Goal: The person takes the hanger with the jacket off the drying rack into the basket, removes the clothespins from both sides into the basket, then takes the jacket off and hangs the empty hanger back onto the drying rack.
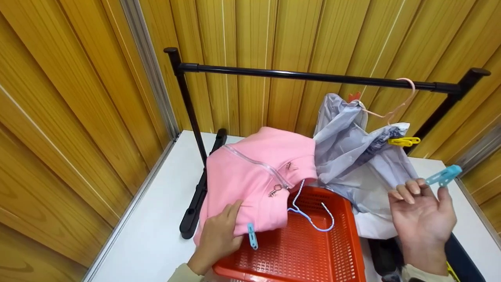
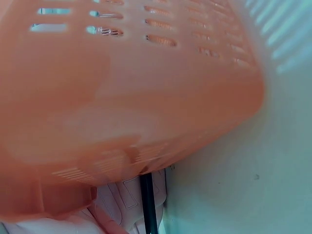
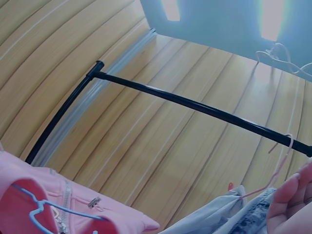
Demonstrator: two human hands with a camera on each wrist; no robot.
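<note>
Pale garment [image 1: 344,145] hung; pink top [image 1: 246,168] not yet on rail [image 1: 293,73].
At the basket's [image 1: 354,235] left edge, left grip [image 1: 219,231] holds the top; right of it, right grip [image 1: 422,215] pinches a clip [image 1: 444,175].

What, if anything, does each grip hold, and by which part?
Right grip: light-blue plastic clothespin, by its near end. Left grip: pink zippered fabric garment, by its near edge.

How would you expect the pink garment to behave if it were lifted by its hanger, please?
The pink garment would likely be floppy, since its cloth bends softly. The thin hanger might let it swing. The blue clip, apparently fastened at its edge, may limit slipping.
</note>
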